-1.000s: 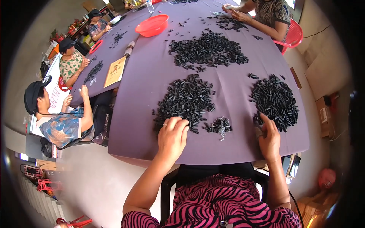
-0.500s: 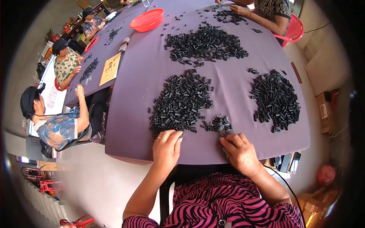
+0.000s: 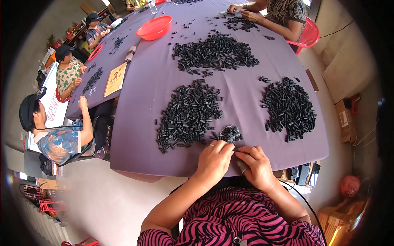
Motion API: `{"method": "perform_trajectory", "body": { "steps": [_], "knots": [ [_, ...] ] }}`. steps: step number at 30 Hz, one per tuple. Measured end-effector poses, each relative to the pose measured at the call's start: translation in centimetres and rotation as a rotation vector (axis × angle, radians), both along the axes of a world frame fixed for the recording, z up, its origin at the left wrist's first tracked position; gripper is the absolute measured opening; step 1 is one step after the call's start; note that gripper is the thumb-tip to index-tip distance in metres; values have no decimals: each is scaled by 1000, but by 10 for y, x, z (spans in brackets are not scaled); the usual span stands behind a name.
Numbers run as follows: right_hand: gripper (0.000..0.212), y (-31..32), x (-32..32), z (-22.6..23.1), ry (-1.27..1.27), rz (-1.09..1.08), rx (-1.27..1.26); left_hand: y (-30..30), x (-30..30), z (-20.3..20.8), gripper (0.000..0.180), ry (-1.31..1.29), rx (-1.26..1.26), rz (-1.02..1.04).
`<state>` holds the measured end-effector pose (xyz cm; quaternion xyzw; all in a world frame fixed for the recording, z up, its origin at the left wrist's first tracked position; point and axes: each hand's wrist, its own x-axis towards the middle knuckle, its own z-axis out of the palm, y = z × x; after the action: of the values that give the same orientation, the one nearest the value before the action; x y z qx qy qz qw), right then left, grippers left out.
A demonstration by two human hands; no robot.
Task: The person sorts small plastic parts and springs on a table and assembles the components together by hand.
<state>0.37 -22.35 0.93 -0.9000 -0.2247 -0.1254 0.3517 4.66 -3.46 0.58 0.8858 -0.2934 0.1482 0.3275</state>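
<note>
My left hand (image 3: 215, 162) and my right hand (image 3: 257, 166) meet fingertip to fingertip at the near edge of the cloth-covered table. Both are closed in a pinch. Something small and dark shows between the fingertips, mostly hidden. A grey cover (image 3: 243, 166) sits on my right thumb. Just beyond my fingers lies a little heap of black pieces with shiny silvery bits (image 3: 230, 132). A large pile of small black plastic cylinders (image 3: 188, 115) spreads ahead of my left hand. Another pile of black cylinders (image 3: 290, 108) lies to the right.
Farther off is a wide pile of black cylinders (image 3: 215, 51), with a red basin (image 3: 154, 28) beyond it to the left. A yellow booklet (image 3: 115, 79) lies at left. Several people sit around the tables; one, at far right, handles black pieces (image 3: 241, 23).
My left hand has left the edge of the large pile and moved right to meet my right hand. The view has shifted slightly.
</note>
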Motion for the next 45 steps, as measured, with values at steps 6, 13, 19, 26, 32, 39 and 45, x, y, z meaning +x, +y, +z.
{"method": "perform_trajectory", "body": {
  "steps": [6, 13, 19, 26, 32, 39, 45],
  "knots": [
    [49, 4, 9, 1, 29, -22, 10, 27, 1, 9, 9, 2, -41, 173],
    [36, 5, 16, -4, -49, -46, -64, 83, -9, -5, 13, 83, -82, 383],
    [36, 7, 13, -6, -61, -49, -78, 81, -2, -5, 12, 28, -43, 357],
    [25, 16, 20, -1, 43, -99, -65, 59, 9, 4, 9, 21, 93, 212],
    [18, 11, 17, -1, 110, -69, -77, 73, 16, 6, 7, -29, 81, 229],
    [21, -3, 19, 1, 209, -35, 112, 70, 30, 12, 11, -27, 116, 196],
    [27, -5, 16, -13, 242, -63, 142, 60, 50, 11, 11, 25, 257, 183]
  ]
}}
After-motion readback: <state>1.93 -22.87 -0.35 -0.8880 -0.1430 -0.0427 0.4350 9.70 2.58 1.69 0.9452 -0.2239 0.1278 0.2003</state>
